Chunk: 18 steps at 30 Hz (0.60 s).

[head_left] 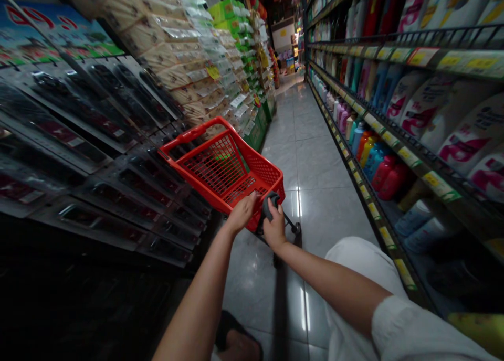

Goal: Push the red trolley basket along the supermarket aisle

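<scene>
A red plastic shopping cart (212, 195) stands at an angle in the aisle just ahead of me, and its basket looks empty. My left hand (241, 214) is closed on the near end of the basket's rim. Bunched in my right hand (275, 229) is a dark grey cloth (270, 204), pressed against the cart's near corner. The fingers of both hands are partly hidden. Below the basket, black wheels (296, 228) rest on the floor.
Shelves of shampoo bottles (464, 122) line the right side. To the left are a rack of packaged goods (129, 193) and tall stacks of tissue packs (177, 51). Grey floor tiles (311, 125) run down the aisle. My knee (362, 261) is bent at the lower right.
</scene>
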### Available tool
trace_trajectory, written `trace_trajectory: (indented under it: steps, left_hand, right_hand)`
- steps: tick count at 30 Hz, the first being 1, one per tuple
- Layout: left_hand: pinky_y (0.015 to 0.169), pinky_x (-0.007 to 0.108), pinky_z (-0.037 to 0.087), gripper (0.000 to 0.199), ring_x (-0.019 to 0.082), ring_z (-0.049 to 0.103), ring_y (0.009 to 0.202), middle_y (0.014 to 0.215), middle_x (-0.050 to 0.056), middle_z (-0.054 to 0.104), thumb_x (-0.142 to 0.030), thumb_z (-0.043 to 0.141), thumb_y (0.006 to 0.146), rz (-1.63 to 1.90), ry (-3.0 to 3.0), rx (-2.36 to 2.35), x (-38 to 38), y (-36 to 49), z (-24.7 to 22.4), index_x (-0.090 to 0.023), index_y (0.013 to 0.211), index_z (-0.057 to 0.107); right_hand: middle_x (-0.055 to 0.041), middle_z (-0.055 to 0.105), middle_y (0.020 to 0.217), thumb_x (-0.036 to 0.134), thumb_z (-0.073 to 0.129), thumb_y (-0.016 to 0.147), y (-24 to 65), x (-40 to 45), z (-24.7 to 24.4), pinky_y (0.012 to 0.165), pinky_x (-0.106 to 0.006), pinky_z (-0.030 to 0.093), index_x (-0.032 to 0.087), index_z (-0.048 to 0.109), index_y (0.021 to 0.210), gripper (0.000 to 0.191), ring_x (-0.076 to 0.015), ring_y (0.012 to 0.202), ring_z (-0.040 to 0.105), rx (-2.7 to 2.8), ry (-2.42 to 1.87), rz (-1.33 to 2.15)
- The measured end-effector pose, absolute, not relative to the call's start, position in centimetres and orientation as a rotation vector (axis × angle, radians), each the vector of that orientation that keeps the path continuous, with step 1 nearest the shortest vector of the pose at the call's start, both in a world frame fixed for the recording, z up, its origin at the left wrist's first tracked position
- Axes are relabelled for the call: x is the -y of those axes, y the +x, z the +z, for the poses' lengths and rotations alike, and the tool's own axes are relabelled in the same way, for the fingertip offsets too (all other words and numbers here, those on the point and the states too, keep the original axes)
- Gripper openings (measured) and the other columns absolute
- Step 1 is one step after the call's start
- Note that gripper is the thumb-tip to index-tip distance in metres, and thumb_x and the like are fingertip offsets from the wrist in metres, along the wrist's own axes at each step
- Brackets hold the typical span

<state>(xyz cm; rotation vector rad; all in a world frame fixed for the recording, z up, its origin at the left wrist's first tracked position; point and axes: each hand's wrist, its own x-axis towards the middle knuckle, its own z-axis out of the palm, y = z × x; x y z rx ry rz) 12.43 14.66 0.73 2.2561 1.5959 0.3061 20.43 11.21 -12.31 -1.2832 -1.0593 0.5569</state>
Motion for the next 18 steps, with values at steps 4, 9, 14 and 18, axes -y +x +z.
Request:
trace_trajectory:
  steps: [4,9,14,18]
  left_hand:
    - [0.123,0.054,0.011,0.045,0.024,0.038,0.145,0.134,0.007,0.065,-0.038,0.031,0.100,0.447,2.421,-1.649,-15.5,8.8,0.9,-0.021,0.116,0.069]
    - [0.123,0.056,0.008,0.043,0.027,0.037,0.145,0.126,0.011,0.066,-0.035,0.033,0.100,0.165,2.615,-1.682,-15.9,6.2,0.0,-0.018,0.101,0.072]
    - [0.124,0.045,0.014,0.048,0.021,0.058,0.114,0.110,0.011,0.067,-0.035,0.027,0.102,0.194,2.743,-1.767,-15.7,6.1,-1.0,-0.017,0.098,0.071]
    - [0.123,0.045,0.020,0.044,0.020,0.059,0.103,0.095,0.008,0.066,-0.034,0.031,0.101,0.244,2.772,-1.765,-16.1,5.7,-1.6,-0.019,0.089,0.070]
  right_hand:
    - [-0.0102,0.049,0.135,0.002,0.046,0.073,23.8,-11.9,-10.4,0.114,-0.043,0.040,0.024,0.052,0.144,0.075,-0.0253,0.130,0.049,1.198,-1.250,0.410]
    - [-0.0107,0.044,0.149,-0.002,0.044,0.075,25.1,-12.5,-9.5,0.111,-0.051,0.041,0.026,0.053,0.144,0.075,-0.0301,0.129,0.046,1.457,-1.372,0.297]
    - [-0.0059,0.043,0.155,-0.003,0.042,0.078,22.4,-10.7,-10.2,0.110,-0.048,0.043,0.026,0.050,0.146,0.075,-0.0275,0.120,0.049,1.811,-1.175,0.281]
    - [-0.0036,0.046,0.154,-0.005,0.041,0.077,24.5,-11.5,-10.7,0.109,-0.048,0.044,0.027,0.051,0.145,0.076,-0.0266,0.123,0.049,1.868,-1.167,0.216]
